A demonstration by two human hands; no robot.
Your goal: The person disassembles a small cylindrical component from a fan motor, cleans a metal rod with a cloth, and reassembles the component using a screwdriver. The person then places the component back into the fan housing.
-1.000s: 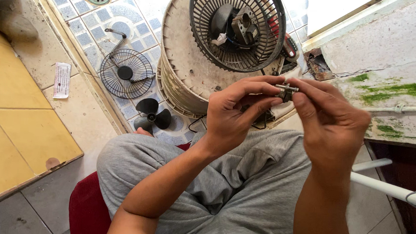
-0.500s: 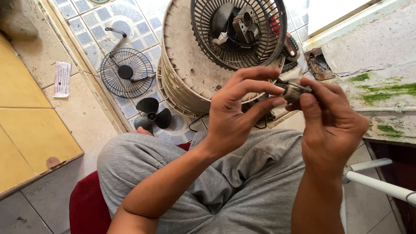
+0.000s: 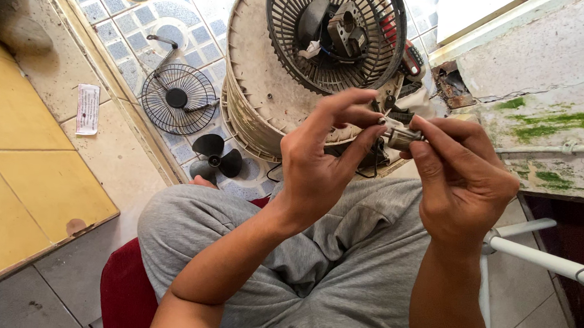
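A small grey metal cylinder with thin wire leads, likely a capacitor (image 3: 403, 136), is pinched in the fingertips of my right hand (image 3: 465, 178). My left hand (image 3: 321, 162) is close against it, thumb and fingers gripping the thin lead at the part's left end. Both hands hover above my lap in grey trousers. Behind them stands a dirty white round fan housing (image 3: 262, 84) with a black grille (image 3: 297, 46) and the motor (image 3: 347, 28) showing inside.
A round black wire fan guard (image 3: 178, 99) and a black three-blade propeller (image 3: 215, 159) lie on the blue tiled floor at left. A folded paper (image 3: 87, 108) lies on the beige ledge. White tubes (image 3: 537, 257) run at right beside a mossy concrete slab (image 3: 550, 123). I sit on a red seat (image 3: 123, 291).
Both hands have shifted slightly with the small part; my left fingers have changed their pinch on the lead and the part has turned a little.
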